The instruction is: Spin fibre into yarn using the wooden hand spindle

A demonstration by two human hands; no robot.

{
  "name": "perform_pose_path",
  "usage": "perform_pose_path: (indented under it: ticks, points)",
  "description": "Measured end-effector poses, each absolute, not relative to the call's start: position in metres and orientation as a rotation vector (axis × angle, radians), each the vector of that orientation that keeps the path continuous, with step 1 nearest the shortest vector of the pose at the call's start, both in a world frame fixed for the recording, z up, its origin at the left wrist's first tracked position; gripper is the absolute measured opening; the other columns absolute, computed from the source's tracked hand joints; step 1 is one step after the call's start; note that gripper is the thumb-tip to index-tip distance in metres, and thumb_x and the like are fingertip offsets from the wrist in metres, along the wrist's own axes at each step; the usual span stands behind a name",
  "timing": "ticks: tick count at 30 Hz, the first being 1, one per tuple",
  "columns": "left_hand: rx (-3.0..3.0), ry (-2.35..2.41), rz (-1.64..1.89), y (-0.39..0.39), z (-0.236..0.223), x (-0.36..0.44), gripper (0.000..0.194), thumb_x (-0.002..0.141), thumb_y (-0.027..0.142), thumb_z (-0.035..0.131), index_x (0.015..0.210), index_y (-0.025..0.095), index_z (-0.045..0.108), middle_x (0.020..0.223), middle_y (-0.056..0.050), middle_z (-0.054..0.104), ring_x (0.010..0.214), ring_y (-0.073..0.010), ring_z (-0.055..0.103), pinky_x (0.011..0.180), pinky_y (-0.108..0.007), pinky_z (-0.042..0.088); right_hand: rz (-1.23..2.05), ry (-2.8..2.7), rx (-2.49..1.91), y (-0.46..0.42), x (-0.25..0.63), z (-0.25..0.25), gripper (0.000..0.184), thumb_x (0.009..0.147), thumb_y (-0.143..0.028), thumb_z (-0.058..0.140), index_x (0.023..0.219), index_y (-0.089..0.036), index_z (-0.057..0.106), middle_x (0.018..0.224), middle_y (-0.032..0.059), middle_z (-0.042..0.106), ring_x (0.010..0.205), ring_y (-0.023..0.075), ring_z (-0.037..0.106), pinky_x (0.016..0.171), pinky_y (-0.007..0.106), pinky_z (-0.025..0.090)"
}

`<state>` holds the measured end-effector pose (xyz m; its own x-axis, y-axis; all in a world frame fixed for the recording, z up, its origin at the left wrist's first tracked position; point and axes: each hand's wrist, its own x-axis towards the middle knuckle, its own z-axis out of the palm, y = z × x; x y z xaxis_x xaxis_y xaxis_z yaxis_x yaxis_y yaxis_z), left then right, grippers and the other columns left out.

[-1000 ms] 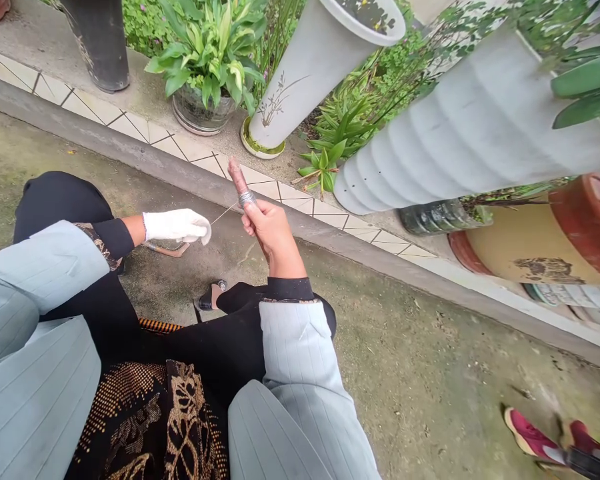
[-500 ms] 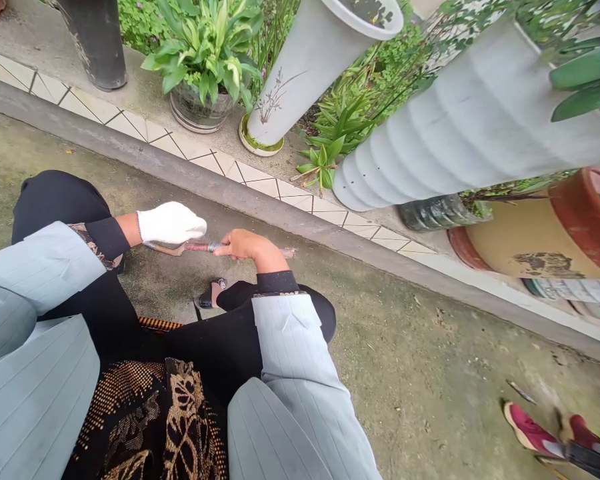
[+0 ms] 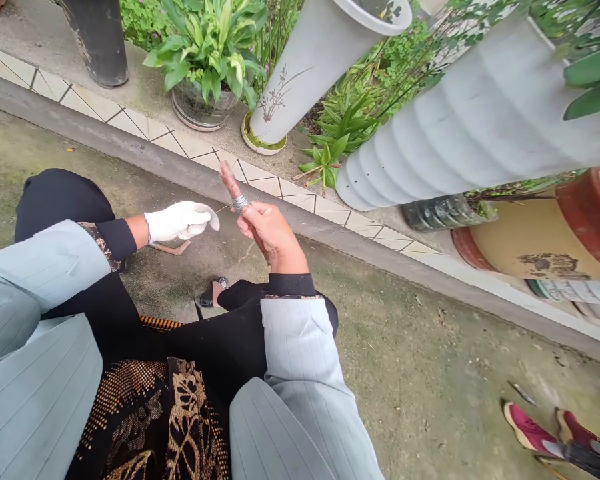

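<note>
My right hand [image 3: 273,230], bare, is closed around a reddish-brown stick [image 3: 229,179] whose far end points up and left. Silvery wire [image 3: 241,202] is coiled around the stick just above my thumb. A thin strand runs from the coil to my left hand [image 3: 180,221], which wears a white glove and has its fingers closed on that strand. Below the glove shows a bent brown piece [image 3: 174,249], like a stick or handle; whether the hand touches it I cannot tell. The stick's lower end is hidden by my right hand.
A concrete kerb with a tiled ledge [image 3: 257,177] crosses ahead. On it stand a potted leafy plant [image 3: 203,107], a tall white planter [image 3: 300,73], a ribbed grey planter [image 3: 445,127] and a tan-and-red pot [image 3: 540,230]. Another person's red shoes [image 3: 530,427] are at lower right.
My right hand has swung the stick from lying level to pointing up and away. The gloved hand has shifted slightly right, and the wire strand between the hands now shows.
</note>
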<state>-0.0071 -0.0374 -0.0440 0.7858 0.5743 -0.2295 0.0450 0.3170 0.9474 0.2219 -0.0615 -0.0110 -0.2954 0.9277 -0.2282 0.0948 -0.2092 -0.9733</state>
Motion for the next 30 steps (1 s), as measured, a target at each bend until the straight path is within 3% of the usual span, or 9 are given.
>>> perform_pose_path:
  ticks: [5,10,15,18,22,24,27,30]
  points:
    - [1.096,0.599,0.346,-0.044,-0.039,-0.002,0.025,0.088,0.036,0.059,0.083,0.012,0.061,0.043,0.008,0.028,0.036,-0.0049,0.020,0.036,-0.019,0.014,1.542,-1.301,-1.366,-0.055,0.217,-0.026,0.050,0.071,-0.064,0.070,0.079,-0.016,0.057,0.053,-0.0048,0.049,0.042,0.0063,0.038,0.041,0.021,0.026]
    - [1.222,0.684,0.332,-0.043,-0.045,0.000,0.021,0.087,0.031,0.056,0.082,0.012,0.063,0.042,0.008,0.030,0.037,-0.0055,0.021,0.038,-0.020,0.015,1.353,-1.536,-1.694,-0.051,0.211,-0.034,0.041,0.079,-0.056,0.065,0.071,-0.017,0.056,0.052,-0.0036,0.049,0.043,0.0081,0.041,0.044,0.023,0.030]
    - [1.848,0.738,0.202,-0.040,-0.055,-0.003,0.025,0.087,0.031,0.048,0.082,0.015,0.067,0.054,0.001,0.053,0.048,-0.0095,0.044,0.050,-0.021,0.033,0.976,-2.067,-2.073,-0.049,0.204,-0.032,0.036,0.085,-0.051,0.062,0.073,-0.017,0.063,0.058,0.0000,0.056,0.055,0.0114,0.048,0.055,0.025,0.031]
    - [2.335,0.793,0.049,-0.039,-0.048,-0.003,0.026,0.087,0.032,0.047,0.080,0.018,0.067,0.067,-0.002,0.063,0.060,-0.0132,0.054,0.060,-0.023,0.037,1.259,-2.363,-2.159,-0.050,0.204,-0.030,0.033,0.085,-0.045,0.065,0.072,-0.016,0.062,0.053,0.0000,0.054,0.050,0.0105,0.046,0.054,0.026,0.031]
    - [2.413,0.724,-0.039,-0.033,-0.030,-0.008,0.025,0.087,0.035,0.049,0.080,0.019,0.067,0.072,-0.001,0.067,0.066,-0.0141,0.057,0.063,-0.023,0.037,2.190,-2.379,-1.571,-0.055,0.209,-0.024,0.038,0.079,-0.051,0.071,0.070,-0.016,0.060,0.048,-0.0043,0.048,0.045,0.0077,0.040,0.049,0.023,0.031]
    - [2.206,0.683,0.040,-0.027,-0.026,-0.012,0.024,0.086,0.035,0.050,0.082,0.017,0.066,0.076,0.000,0.067,0.069,-0.0125,0.057,0.065,-0.021,0.039,2.392,-2.199,-1.165,-0.058,0.215,-0.018,0.045,0.074,-0.058,0.072,0.071,-0.015,0.059,0.050,-0.0055,0.047,0.046,0.0065,0.039,0.048,0.022,0.031]
    - [1.834,0.708,0.274,-0.021,-0.029,-0.016,0.025,0.085,0.037,0.055,0.086,0.014,0.065,0.076,-0.002,0.065,0.065,-0.0106,0.054,0.062,-0.021,0.041,2.215,-1.840,-0.945,-0.062,0.226,-0.008,0.055,0.069,-0.066,0.072,0.080,-0.014,0.060,0.051,-0.0059,0.047,0.044,0.0057,0.037,0.046,0.022,0.029]
    - [1.581,0.724,0.354,-0.027,-0.032,-0.014,0.026,0.086,0.036,0.054,0.089,0.013,0.065,0.063,0.000,0.053,0.051,-0.0074,0.041,0.049,-0.020,0.035,1.868,-1.459,-0.998,-0.061,0.232,-0.007,0.062,0.068,-0.070,0.071,0.090,-0.013,0.061,0.050,-0.0065,0.045,0.042,0.0058,0.034,0.045,0.023,0.026]
